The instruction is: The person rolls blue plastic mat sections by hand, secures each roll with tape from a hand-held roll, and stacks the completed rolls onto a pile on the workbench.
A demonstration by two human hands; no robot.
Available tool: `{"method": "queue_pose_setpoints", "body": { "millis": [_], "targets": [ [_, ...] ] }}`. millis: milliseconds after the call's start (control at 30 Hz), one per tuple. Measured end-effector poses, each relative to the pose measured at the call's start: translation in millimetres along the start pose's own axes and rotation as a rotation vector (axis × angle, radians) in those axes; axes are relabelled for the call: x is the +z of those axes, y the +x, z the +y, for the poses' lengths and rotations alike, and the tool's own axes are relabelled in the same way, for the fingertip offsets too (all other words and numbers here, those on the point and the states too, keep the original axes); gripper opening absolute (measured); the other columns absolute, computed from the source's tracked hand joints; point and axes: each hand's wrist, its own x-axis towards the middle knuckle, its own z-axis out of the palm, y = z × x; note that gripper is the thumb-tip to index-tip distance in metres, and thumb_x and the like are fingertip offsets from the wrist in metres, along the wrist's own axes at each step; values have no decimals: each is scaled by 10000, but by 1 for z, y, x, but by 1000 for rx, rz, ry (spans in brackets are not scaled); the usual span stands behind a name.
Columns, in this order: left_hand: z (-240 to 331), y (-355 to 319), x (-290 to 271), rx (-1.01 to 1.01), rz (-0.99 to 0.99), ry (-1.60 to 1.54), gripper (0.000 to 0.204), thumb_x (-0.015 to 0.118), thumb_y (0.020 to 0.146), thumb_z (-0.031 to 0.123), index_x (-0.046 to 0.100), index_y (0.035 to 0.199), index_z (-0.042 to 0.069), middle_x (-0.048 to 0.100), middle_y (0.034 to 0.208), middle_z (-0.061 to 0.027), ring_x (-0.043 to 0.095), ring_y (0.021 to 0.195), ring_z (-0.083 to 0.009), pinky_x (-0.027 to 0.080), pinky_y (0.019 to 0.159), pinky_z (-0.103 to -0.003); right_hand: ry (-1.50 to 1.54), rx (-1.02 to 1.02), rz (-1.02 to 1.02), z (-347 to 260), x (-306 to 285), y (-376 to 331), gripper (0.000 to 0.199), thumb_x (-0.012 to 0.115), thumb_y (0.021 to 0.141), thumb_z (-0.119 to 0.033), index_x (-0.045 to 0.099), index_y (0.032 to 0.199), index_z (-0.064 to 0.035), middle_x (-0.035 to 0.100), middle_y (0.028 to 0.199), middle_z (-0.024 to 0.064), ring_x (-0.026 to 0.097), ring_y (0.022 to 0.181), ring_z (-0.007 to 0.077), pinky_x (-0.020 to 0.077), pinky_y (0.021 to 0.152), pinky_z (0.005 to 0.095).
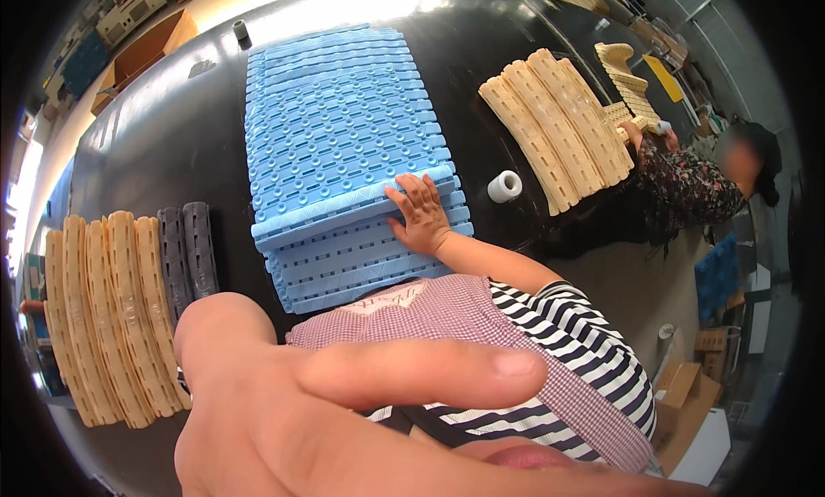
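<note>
A blue slatted plastic modular belt (339,123) lies on the black table, its near part folded over into a ridge above a lower layer. My right hand (421,222) rests on that ridge near its right end, fingers spread and flat, holding nothing. Close to the camera and large in the view is my left hand (284,411), raised in front of my chest. One of its fingers stretches out to the right, apart from the rest. Nothing shows in this hand; its palm side is hidden, and it covers part of my checked apron.
Tan belt strips (116,316) and dark grey strips (186,248) lie at the left. Right of the blue belt are a white roll (504,187) and a tan belt section (563,127). A co-worker (687,187) at the right handles tan pieces. Cardboard boxes (687,402) stand lower right.
</note>
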Motion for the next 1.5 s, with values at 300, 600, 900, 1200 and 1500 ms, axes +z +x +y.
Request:
{"method": "queue_pose_setpoints", "body": {
  "millis": [300,600,900,1200,1500],
  "targets": [
    [-42,14,22,-54,-202,-105,216,524,1032,76,641,1211,45,659,1257,-65,596,1257,-278,473,1090,-576,0,-25,23,1,2,0,736,760,815,-262,437,1473,-187,388,1508,134,328,1461,343,164,1246,545],
    [-57,1,15,-48,-223,-102,260,522,1040,138,638,1243,23,641,1283,-110,582,1266,-313,464,1090,-555,-11,-24,36,1,0,0,734,763,822,-269,419,1467,-202,392,1482,124,339,1452,339,181,1243,545],
    [-54,8,5,-86,-219,-69,323,521,1049,200,634,1276,1,623,1309,-154,568,1275,-348,455,1091,-535,20,-8,24,1,2,-1,749,772,828,-251,412,1483,-198,380,1505,121,326,1465,330,146,1250,541],
    [-102,-26,-64,-253,-221,296,395,519,1057,261,631,1308,-21,605,1336,-199,554,1284,-382,446,1091,-515,30,-93,64,-4,-5,5,686,700,875,-339,430,1479,-160,411,1493,137,335,1458,345,168,1246,582],
    [-147,-243,-87,-1052,160,2017,700,691,933,401,438,1563,231,380,1618,-156,289,1516,-401,127,1216,-628,-22,4,-25,3,-2,0,692,756,861,-359,467,1464,-181,446,1470,118,368,1441,314,162,1246,539]
  ]
}}
